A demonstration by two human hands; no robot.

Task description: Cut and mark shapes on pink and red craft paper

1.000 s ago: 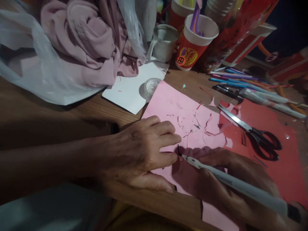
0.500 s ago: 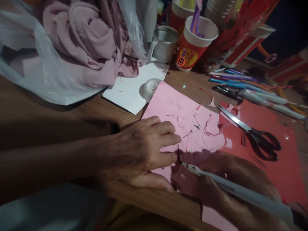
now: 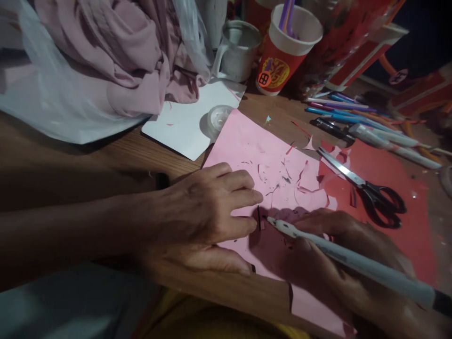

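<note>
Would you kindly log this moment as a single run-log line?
left hand: flat on pink paper | right hand: holds white pen, tip at paper | scissors: on red paper, untouched

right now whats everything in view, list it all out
pink paper: 1, pink, table centre
red paper: 1, red, right of the pink
white card: 1, white, behind pink paper
tape roll: 1, clear, on the card's edge
scissors: 1, black handles, on red paper
mug: 1, white, back
paper cup: 1, red and white, beside mug
pens: several, mixed colours, back right
cloth: 1, pink, in plastic bag
left hand: flat on pink paper
right hand: holds white pen, tip on paper
</note>
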